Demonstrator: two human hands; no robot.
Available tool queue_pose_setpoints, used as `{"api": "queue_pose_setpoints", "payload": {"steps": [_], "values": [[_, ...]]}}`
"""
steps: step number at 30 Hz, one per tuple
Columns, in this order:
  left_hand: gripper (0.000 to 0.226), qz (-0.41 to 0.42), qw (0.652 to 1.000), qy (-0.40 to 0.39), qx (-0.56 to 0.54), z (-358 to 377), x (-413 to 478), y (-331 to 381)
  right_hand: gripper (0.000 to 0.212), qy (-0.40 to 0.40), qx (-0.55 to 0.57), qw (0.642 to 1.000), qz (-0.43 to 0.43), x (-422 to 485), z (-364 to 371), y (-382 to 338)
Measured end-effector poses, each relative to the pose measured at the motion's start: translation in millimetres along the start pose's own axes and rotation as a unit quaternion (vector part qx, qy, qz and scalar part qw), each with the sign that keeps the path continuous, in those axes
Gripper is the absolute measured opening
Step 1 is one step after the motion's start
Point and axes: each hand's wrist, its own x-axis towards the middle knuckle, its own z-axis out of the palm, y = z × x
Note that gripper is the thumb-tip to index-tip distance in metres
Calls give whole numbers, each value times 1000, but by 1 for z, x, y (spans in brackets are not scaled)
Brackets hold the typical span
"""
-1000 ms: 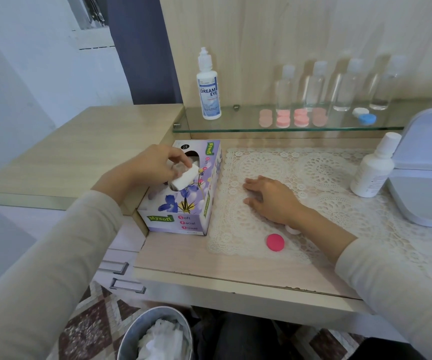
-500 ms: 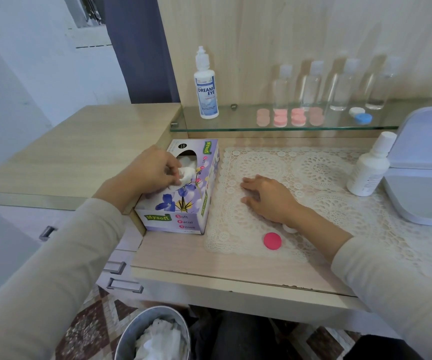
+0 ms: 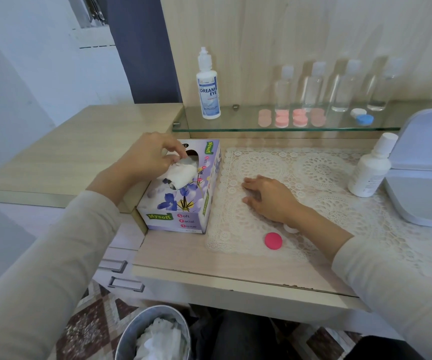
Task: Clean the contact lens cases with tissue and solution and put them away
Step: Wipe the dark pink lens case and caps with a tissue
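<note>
My left hand pinches a white tissue at the opening of the purple tissue box on the desk's left. Flat on the lace mat, my right hand lies with its fingers spread. A pink lens case cap sits on the mat near the front edge. A small white case part peeks out from under my right wrist. A white solution bottle stands at the mat's right. Several pink lens cases and a blue and white one sit on the glass shelf.
A Dream Eye solution bottle and several clear bottles stand on the glass shelf. A grey lidded box fills the right side. A metal bin with used tissues stands below the desk, beside drawers.
My left hand dipped into the tissue box opening and now draws the tissue upward out of it. My right hand stays flat on the mat.
</note>
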Motion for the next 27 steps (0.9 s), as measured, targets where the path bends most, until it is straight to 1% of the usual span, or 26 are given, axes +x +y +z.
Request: {"api": "queue_pose_setpoints", "payload": {"steps": [2, 5, 7, 8, 10, 14, 17, 19, 21, 24, 25, 27], "values": [[32, -30, 997, -68, -6, -4, -5, -4, 47, 2, 3, 1000, 1, 0, 0, 0], [37, -59, 987, -151, -18, -6, -12, -5, 47, 3, 5, 1000, 0, -1, 0, -1], [41, -65, 981, -181, 5, -6, -12, -6, 47, 3, 5, 1000, 1, -1, 0, -1], [42, -67, 982, -178, 19, -5, -12, -7, 47, 3, 5, 1000, 2, -1, 0, 0], [39, -60, 987, -144, 38, -5, -10, -10, 47, 3, 6, 1000, 4, -1, 0, -1], [17, -30, 996, -14, 80, -4, -7, -12, 47, 3, 9, 1000, 4, -1, 0, -1], [17, 16, 990, 72, 120, -6, -3, -12, 47, -1, 6, 1000, 5, -1, 0, -1], [20, 49, 984, 120, 125, -9, 2, -8, 47, 0, 5, 1000, 4, -1, 0, -1], [20, 68, 975, 179, 108, -12, 7, 0, 47, 1, 6, 1000, 4, -1, -1, -1], [25, 77, 961, 264, 32, -17, 11, 15, 48, -2, 4, 1000, 3, -1, -1, -1], [24, 77, 958, 275, 0, -17, 12, 20, 48, -4, 4, 1000, 2, -1, -2, -2], [20, 81, 958, 271, -40, -15, 12, 31, 48, -1, 22, 1000, 4, -2, -6, -3]]}}
